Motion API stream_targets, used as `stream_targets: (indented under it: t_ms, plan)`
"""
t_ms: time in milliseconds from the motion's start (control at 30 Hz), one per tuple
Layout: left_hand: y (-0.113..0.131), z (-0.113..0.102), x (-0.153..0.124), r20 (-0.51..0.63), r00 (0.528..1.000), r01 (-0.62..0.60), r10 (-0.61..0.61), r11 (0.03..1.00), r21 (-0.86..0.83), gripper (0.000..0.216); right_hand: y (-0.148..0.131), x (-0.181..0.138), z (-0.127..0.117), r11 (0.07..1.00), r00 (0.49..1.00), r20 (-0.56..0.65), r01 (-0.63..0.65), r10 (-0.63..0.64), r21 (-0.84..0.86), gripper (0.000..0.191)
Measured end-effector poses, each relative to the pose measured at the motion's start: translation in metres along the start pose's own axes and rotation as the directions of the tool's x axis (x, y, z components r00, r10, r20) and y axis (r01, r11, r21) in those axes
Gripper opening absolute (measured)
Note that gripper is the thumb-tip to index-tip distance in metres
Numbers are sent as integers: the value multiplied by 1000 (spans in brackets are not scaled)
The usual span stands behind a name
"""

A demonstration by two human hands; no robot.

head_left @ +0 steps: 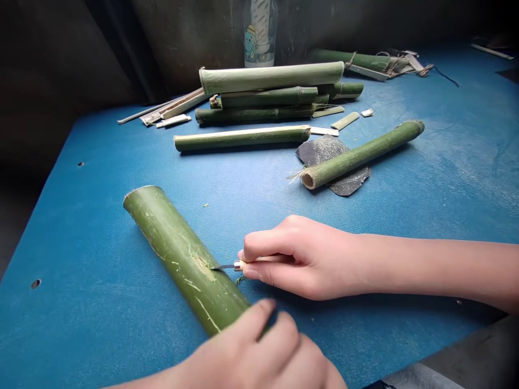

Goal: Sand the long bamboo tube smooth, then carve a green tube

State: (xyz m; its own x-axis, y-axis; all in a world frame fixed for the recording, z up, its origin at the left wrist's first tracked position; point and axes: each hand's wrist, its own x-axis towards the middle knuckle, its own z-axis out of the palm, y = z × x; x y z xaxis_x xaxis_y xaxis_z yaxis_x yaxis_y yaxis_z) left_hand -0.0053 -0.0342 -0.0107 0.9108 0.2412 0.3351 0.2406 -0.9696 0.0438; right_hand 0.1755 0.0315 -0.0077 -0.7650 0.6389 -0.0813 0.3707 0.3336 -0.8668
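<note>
A thick green bamboo section lies diagonally on the blue table. My left hand is closed over its near end at the bottom of the view, holding it down. My right hand is closed around a small carving knife with a pale handle. The blade tip touches the bamboo's side, where a pale patch of skin is scraped away. Thin scratches mark the bamboo's surface.
Several more bamboo pieces are piled at the back of the table, with one long piece lying across dark sandpaper. Split strips and offcuts lie nearby. A clear bottle stands against the dark wall.
</note>
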Motion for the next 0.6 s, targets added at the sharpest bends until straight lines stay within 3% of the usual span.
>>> stream_targets:
  t_ms: [67,200,600]
  plan:
    - [-5,-2,2,39,998,59,-58,998,-11,22,0,3,1,1000,1000,-9,4,-4,-25,23]
    - [-10,-7,3,100,995,15,-18,999,33,20,0,5,1,998,1000,-6,30,-30,-47,24]
    - [-7,-6,3,73,996,-49,46,998,40,16,-15,8,0,979,999,10,32,-30,-204,23]
